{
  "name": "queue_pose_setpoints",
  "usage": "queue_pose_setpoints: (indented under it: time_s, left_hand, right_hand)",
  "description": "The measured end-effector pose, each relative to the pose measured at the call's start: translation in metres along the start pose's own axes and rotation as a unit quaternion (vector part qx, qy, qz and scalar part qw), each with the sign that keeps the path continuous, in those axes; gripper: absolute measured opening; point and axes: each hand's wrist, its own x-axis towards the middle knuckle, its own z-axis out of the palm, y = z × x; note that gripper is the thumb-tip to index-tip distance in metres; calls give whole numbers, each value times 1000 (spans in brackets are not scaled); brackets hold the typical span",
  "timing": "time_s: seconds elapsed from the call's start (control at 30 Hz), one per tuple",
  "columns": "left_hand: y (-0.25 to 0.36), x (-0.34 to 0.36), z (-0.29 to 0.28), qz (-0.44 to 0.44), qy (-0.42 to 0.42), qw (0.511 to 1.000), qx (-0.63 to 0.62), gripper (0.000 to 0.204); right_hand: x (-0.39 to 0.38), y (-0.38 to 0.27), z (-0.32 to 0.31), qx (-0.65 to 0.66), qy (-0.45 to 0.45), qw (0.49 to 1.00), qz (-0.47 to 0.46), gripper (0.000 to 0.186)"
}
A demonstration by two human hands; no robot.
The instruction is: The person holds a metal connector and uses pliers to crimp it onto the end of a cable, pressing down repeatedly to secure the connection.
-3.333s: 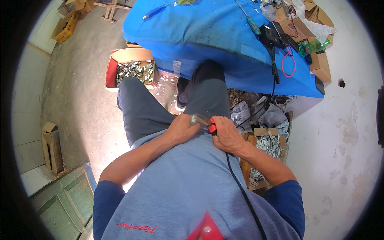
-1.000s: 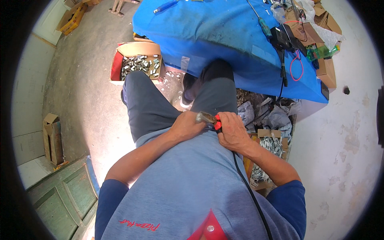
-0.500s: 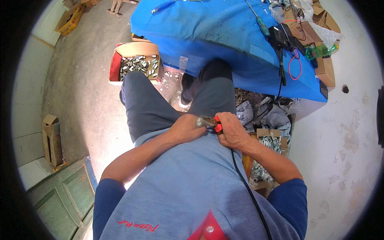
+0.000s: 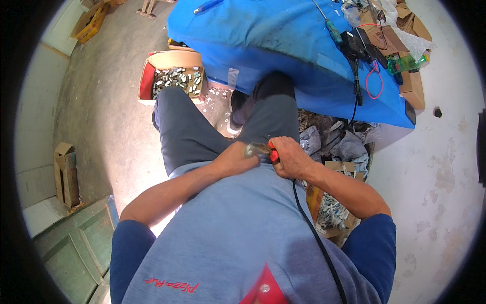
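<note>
My right hand (image 4: 292, 158) is closed round the red handles of what look like pliers (image 4: 274, 152), in front of my waist. The tool's worn metal head points left, toward my left hand (image 4: 234, 160). Curled fingers of that hand close on a small silvery piece (image 4: 249, 150), which meets the metal head. My fingers cover much of this piece, and its kind is not clear. Both hands are close together above my lap.
A blue-covered table (image 4: 243, 40) stands ahead, bearing a screwdriver (image 4: 331, 30) and a black power adapter (image 4: 353, 45). Left of my legs, a cardboard box (image 4: 174, 60) holds many small metal parts. Bags and metal scraps (image 4: 331, 210) lie at right. A black cable (image 4: 316, 235) crosses my shirt.
Both hands have shifted slightly left and up with the tool and the silvery piece. My elbows have spread a little outward. The grips look unchanged.
</note>
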Motion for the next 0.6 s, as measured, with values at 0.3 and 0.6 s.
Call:
queue_pose_setpoints:
  time_s: [0.3,0.6]
  left_hand:
    - [5,-3,5,-26,89,996,-11,33]
    - [14,5,6,-7,105,994,23,38]
  right_hand:
    - [-6,-3,-9,69,39,994,71,36]
    - [-12,-42,-35,49,-64,957,279,39]
